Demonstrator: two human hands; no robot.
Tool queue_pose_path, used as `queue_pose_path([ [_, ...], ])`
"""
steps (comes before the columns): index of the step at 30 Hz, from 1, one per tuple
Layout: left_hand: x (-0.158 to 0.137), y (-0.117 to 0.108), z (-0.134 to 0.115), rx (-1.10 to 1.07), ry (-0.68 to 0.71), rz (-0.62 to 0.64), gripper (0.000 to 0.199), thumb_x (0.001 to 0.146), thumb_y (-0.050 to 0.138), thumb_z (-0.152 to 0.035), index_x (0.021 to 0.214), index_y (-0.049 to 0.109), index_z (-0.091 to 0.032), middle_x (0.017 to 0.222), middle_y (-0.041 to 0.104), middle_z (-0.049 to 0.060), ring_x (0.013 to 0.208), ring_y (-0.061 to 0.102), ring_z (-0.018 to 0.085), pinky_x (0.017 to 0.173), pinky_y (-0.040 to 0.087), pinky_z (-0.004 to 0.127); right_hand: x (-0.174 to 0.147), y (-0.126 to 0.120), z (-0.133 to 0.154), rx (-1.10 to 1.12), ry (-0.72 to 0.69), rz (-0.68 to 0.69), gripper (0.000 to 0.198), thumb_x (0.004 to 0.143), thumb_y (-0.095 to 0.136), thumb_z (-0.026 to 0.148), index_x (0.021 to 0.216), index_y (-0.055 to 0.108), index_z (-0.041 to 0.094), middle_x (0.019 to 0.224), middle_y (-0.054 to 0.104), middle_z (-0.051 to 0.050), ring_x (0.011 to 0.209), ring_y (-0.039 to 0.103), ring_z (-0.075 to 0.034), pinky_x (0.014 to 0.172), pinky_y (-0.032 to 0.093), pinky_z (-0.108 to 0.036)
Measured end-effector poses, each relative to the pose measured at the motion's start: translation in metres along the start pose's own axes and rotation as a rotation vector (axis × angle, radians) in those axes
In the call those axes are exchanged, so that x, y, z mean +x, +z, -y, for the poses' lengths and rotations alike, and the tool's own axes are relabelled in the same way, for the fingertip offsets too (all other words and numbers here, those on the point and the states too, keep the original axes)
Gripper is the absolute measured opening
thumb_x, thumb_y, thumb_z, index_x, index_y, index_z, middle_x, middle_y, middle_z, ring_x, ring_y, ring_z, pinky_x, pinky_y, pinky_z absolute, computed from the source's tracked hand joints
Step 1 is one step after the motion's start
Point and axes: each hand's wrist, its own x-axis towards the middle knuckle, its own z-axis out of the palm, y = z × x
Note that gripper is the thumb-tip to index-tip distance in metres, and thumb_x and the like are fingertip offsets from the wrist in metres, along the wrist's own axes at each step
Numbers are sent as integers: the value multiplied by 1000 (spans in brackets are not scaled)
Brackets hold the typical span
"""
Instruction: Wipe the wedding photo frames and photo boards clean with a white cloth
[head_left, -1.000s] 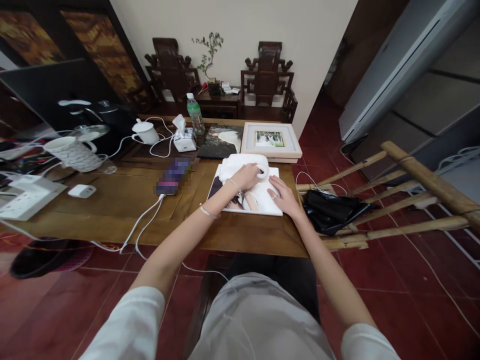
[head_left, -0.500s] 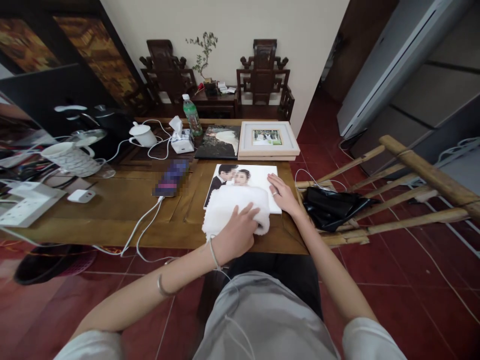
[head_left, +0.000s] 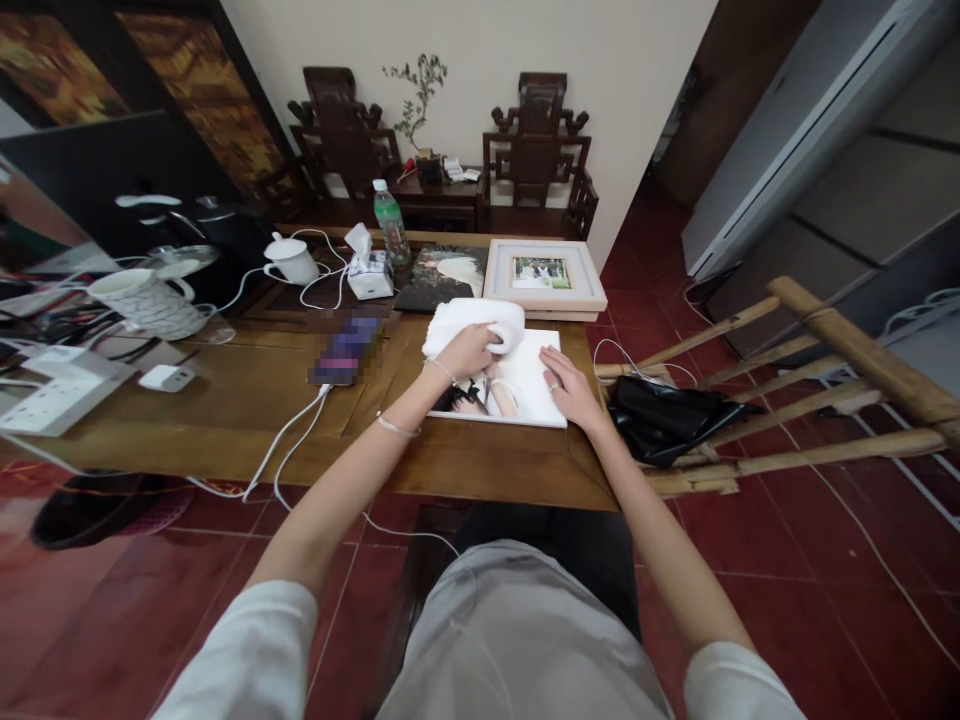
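Observation:
A photo panel (head_left: 536, 385) with a wedding picture lies flat on the wooden table, near its front edge. My left hand (head_left: 471, 352) grips a folded white towel (head_left: 461, 320) and presses it over the panel's upper left part, hiding the top of the picture. On the panel's right edge rests my right hand (head_left: 571, 385), its fingers stretched out flat on the white surface. Just behind the panel are a framed photo (head_left: 504, 270) in a pale wooden frame and a dark photo panel (head_left: 427, 285).
Left of the panel lies a phone (head_left: 346, 350) with a white cable. Farther back stand a tissue box (head_left: 371, 275), a green-labelled bottle (head_left: 390, 225) and a lidded cup (head_left: 292, 260). A power strip (head_left: 56, 392) sits far left; a bamboo chair (head_left: 862, 350) with a black bag (head_left: 667, 415) is right.
My left hand has moved the towel away from me, from the panel's lower part up to its top left. The lower picture now shows. My right hand stays on the right edge.

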Motion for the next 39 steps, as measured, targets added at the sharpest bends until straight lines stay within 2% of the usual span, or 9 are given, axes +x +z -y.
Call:
queue_pose_path([
  [2,-12,3,-7,23,-5,-8,37,71,47,1,94,73,-11,127,63,15,123,55,26,104,43,35,0,0,0,4,4,-1,41,93,45,33,128,62,20,138,56,-8,135,44,-24,116,33,-48],
  [5,-46,8,-35,54,10,-8,38,70,45,4,92,73,-9,140,52,19,132,46,30,108,39,46,0,0,0,8,6,-3,40,92,46,32,127,62,20,138,56,-8,135,44,-25,116,33,-47],
  [10,-115,13,-95,1,14,-3,43,65,43,8,88,72,-13,144,49,10,139,37,30,113,30,55,0,0,1,10,7,-3,41,92,46,32,127,62,18,138,56,-10,135,45,-25,116,34,-47],
  [13,-132,10,-113,-29,38,26,40,65,44,7,85,72,-14,145,48,8,139,37,30,113,32,54,0,0,1,11,2,-6,41,92,46,33,127,62,19,138,56,-11,135,45,-26,116,33,-48],
  [17,-107,5,-99,-22,-5,39,47,68,43,7,97,72,-16,145,48,8,138,39,29,111,36,52,-1,-1,0,-4,9,-8,41,93,45,32,127,62,17,137,57,-11,134,46,-26,116,33,-48],
  [24,-36,-1,-25,53,-106,23,40,74,47,0,101,73,-15,137,56,12,119,59,26,104,44,37,-1,-2,0,4,8,-2,41,93,45,32,127,62,19,138,56,-10,135,45,-25,116,32,-49],
  [28,-30,4,-1,80,-111,-6,47,73,44,2,109,70,-12,142,50,14,131,48,27,109,38,42,-1,-2,1,8,4,-8,40,92,45,31,127,62,19,137,57,-9,135,45,-24,116,32,-48],
  [32,-53,10,-15,106,-89,9,45,72,43,4,103,71,-12,150,41,10,142,31,31,112,30,55,-1,-1,1,7,8,-7,41,92,45,31,127,62,16,138,56,-11,135,45,-25,116,33,-46],
  [39,-132,12,-97,27,19,28,41,69,43,6,86,73,-15,150,41,6,141,31,31,113,28,58,0,1,1,-11,5,-10,42,92,44,31,127,62,15,138,56,-12,135,45,-25,116,32,-46],
])
